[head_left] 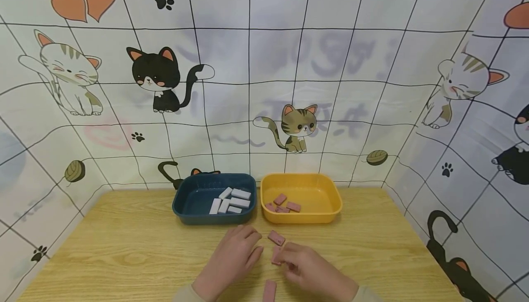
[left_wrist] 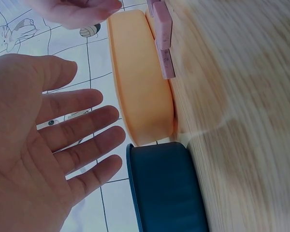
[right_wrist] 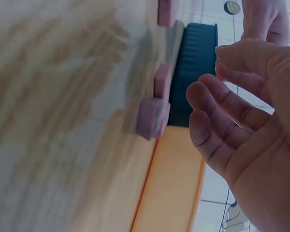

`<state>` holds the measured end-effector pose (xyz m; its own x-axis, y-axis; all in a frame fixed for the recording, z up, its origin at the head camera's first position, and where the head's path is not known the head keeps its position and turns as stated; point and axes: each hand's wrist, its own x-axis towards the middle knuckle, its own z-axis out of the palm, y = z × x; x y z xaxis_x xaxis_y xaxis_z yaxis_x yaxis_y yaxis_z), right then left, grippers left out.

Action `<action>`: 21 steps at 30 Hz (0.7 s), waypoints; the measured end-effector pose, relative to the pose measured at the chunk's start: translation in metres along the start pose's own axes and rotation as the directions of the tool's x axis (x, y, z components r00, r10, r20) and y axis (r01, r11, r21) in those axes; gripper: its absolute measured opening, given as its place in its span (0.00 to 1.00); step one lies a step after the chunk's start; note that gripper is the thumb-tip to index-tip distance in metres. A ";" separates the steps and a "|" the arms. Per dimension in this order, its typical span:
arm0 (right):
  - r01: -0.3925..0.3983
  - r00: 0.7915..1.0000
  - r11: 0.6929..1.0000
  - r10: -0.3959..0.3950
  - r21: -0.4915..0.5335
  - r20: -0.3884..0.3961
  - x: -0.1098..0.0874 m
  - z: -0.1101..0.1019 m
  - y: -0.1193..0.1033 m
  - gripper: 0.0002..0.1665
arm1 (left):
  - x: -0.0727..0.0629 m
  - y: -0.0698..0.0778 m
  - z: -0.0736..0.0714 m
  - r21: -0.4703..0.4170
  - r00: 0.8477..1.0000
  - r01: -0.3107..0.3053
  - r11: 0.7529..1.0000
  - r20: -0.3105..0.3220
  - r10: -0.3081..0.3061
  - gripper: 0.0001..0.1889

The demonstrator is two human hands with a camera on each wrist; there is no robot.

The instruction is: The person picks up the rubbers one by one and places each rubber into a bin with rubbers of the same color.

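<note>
Three small pink blocks lie on the table between my hands: a far block, a middle block and a near block. My left hand hovers left of the far two; its fingers are spread and its palm is bare in the left wrist view. My right hand is at the right of the middle block, its fingertips overlapping that block in the head view. Loosely bent fingers with nothing between them show in the right wrist view, apart from the pink blocks.
Behind the hands stand a dark blue bin with several white blocks and, right beside it, a yellow bin with several pink blocks. A cat-print cloth hangs behind and around the wooden table.
</note>
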<state>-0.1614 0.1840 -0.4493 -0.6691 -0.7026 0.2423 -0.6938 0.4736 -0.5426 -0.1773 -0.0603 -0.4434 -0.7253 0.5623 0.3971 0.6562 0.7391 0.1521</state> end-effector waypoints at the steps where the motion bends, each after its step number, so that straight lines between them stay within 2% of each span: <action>1: -0.015 1.000 1.000 0.015 0.007 0.024 0.000 0.001 -0.001 0.16 | 0.000 0.000 -0.001 0.000 1.000 -0.002 1.000 -0.002 0.002 0.09; 6: -0.065 0.990 0.998 0.063 0.015 0.123 0.000 0.007 -0.002 0.15 | -0.002 -0.002 -0.002 -0.007 1.000 0.003 1.000 0.003 -0.003 0.08; 13: -0.077 0.978 0.997 0.076 -0.004 0.196 0.001 0.014 -0.003 0.14 | -0.003 -0.006 -0.001 -0.013 0.998 0.037 0.999 0.050 -0.036 0.09; 16: -0.040 0.978 0.999 0.044 -0.026 0.202 0.002 0.018 0.000 0.14 | -0.004 -0.007 0.000 -0.010 0.998 0.039 0.999 0.053 -0.039 0.09; 21: 0.045 0.982 0.997 -0.033 -0.060 0.186 0.003 0.022 0.002 0.16 | -0.007 -0.009 0.001 0.007 1.000 0.006 1.000 0.002 -0.006 0.08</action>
<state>-0.1586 0.1713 -0.4673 -0.5843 -0.8046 0.1062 -0.7381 0.4724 -0.4818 -0.1778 -0.0705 -0.4486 -0.7297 0.5588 0.3941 0.6504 0.7450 0.1481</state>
